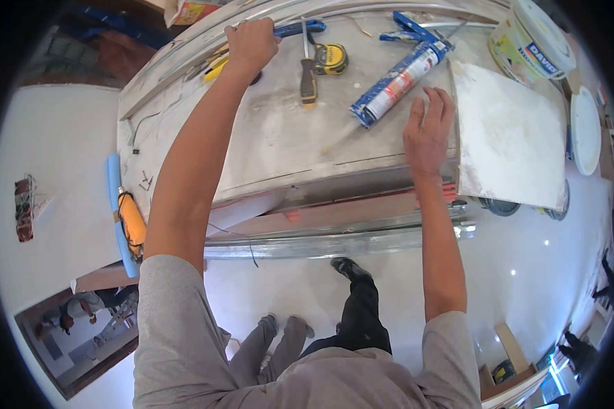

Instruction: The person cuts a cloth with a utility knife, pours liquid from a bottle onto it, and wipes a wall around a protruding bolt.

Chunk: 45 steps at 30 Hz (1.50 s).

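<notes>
My left hand (252, 46) is closed round the end of a blue-handled tool (295, 28) at the back of the dusty bench (266, 136). My right hand (428, 133) hovers over or rests at the bench's front edge, fingers apart and holding nothing. Just beyond it lies a blue caulking gun (399, 82) with a cartridge, its nozzle pointing to the front left. A screwdriver (308, 75) with a dark handle lies beside a yellow tape measure (331, 59). Something yellow (215, 69) lies below my left hand.
A white board (508, 133) overhangs the bench's right end, near a white bucket (532, 41). Metal channels (314, 245) run below the bench front. An orange bottle (131, 219) is at the left. Another person's legs (269, 347) show close by.
</notes>
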Tool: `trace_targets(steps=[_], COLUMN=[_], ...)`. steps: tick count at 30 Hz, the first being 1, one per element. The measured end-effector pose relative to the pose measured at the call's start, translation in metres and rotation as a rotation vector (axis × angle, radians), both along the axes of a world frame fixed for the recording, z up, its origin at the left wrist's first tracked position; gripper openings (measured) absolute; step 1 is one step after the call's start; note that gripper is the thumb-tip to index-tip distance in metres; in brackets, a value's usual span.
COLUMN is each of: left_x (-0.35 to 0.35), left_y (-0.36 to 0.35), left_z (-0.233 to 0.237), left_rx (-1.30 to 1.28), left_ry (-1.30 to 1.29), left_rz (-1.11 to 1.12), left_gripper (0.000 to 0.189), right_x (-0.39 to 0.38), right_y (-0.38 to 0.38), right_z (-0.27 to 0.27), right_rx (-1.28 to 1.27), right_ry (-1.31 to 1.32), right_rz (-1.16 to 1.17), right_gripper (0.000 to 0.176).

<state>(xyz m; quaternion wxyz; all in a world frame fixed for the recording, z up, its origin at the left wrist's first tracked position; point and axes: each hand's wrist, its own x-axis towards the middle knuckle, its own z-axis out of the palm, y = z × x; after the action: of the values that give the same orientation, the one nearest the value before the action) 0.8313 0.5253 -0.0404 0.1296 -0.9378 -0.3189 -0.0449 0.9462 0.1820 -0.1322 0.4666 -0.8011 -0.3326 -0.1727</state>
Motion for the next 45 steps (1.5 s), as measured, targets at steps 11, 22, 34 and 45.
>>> trace_targets(steps=[11,22,34,45], left_x=[-0.237,-0.528,-0.626,-0.539], left_y=[-0.141,-0.444,-0.937,-1.332], left_z=[0.138,0.138,0.055,-0.054], left_rx=[-0.048,0.024,-0.055,0.463], left_ry=[-0.386,-0.567,-0.713,-1.151], left_rz=[-0.097,0.003,1.194,2.477], left_gripper=[0.035,0.024,0.038,0.026], right_x=[0.015,-0.289,-0.656,-0.730], right_y=[-0.007,-0.051,-0.370,-0.671], right_z=[-0.017,0.133,0.105,0.093], right_rx=[-0.041,-0.202,-2.008,-2.124], right_ry=[-0.072,0.678,0.715,-0.029], right_rz=[0.092,1.339,2.446,2.497], right_gripper=[0.029,0.037,0.015,0.022])
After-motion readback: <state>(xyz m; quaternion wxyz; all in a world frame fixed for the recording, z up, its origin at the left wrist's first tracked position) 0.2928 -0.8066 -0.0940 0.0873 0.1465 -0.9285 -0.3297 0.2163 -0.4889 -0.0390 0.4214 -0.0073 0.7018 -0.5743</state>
